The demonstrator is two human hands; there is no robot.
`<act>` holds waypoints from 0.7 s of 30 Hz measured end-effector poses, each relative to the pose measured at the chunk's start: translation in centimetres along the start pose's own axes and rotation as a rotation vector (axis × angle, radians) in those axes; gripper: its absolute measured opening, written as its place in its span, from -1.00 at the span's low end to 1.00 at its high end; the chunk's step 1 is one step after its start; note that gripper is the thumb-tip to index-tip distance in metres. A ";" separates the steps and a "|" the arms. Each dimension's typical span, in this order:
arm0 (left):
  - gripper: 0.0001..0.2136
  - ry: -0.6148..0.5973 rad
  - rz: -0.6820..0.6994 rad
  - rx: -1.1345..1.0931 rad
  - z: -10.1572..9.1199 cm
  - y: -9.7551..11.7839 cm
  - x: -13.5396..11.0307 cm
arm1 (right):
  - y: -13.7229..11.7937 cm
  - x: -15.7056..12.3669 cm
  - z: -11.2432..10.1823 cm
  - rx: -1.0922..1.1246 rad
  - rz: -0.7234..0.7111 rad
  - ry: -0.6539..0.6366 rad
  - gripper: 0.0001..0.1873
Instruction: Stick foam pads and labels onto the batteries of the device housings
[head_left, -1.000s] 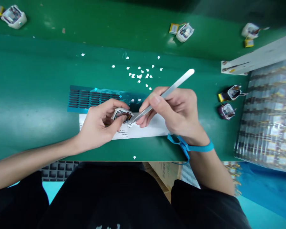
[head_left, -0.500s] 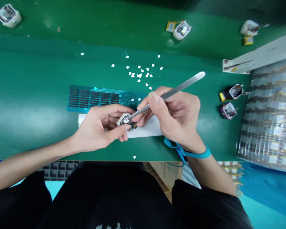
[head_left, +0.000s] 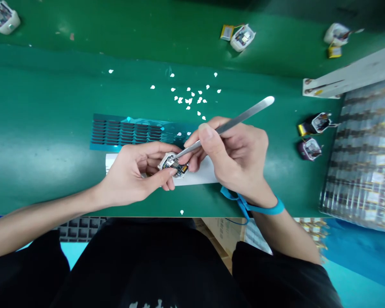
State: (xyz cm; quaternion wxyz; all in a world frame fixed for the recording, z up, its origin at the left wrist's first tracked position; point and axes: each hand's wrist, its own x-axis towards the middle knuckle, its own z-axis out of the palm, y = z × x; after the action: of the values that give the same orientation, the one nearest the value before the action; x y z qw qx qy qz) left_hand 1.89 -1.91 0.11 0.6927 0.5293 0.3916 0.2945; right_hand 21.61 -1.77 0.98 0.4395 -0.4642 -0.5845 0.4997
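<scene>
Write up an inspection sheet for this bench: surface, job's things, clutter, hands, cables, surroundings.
Surface: green bench; white strip under the hands, blue slotted sheet behind them.
Job's things: white device, open side up; tweezers, tips at it.
Clutter: white bits; white units at far edge; dark units on the right; parts tray.
Hands: left hand pinches device; right hand grips tweezers.
Cables: blue wrist strap on right wrist, tail loose.
Surroundings: grid tray and box below bench edge.

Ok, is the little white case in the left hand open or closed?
Open: the case in the left hand shows its bare circuit board, tweezers tip on it.
</scene>
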 end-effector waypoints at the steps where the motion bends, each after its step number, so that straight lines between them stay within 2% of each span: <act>1: -0.78 0.001 0.000 0.000 0.0 0.0 0.0 | 0.0 0.0 0.0 0.008 -0.005 -0.004 -0.64; 11: -0.78 0.018 0.013 0.012 0.1 0.0 0.0 | -0.1 -0.3 0.0 -0.051 -0.016 0.000 -0.66; 17: -0.78 0.027 0.052 0.017 0.0 -0.4 -0.3 | 0.4 -0.4 0.1 -0.075 -0.135 0.009 -0.68; 21: -0.81 0.022 0.046 0.026 0.0 -0.4 -0.4 | 0.5 -0.4 0.1 -0.057 -0.145 -0.002 -0.70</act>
State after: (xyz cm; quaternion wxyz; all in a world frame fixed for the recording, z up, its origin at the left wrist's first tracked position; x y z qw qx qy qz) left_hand 1.66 -2.34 -0.17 0.6746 0.5437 0.3908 0.3109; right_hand 21.68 -2.18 0.47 0.4603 -0.4325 -0.6310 0.4504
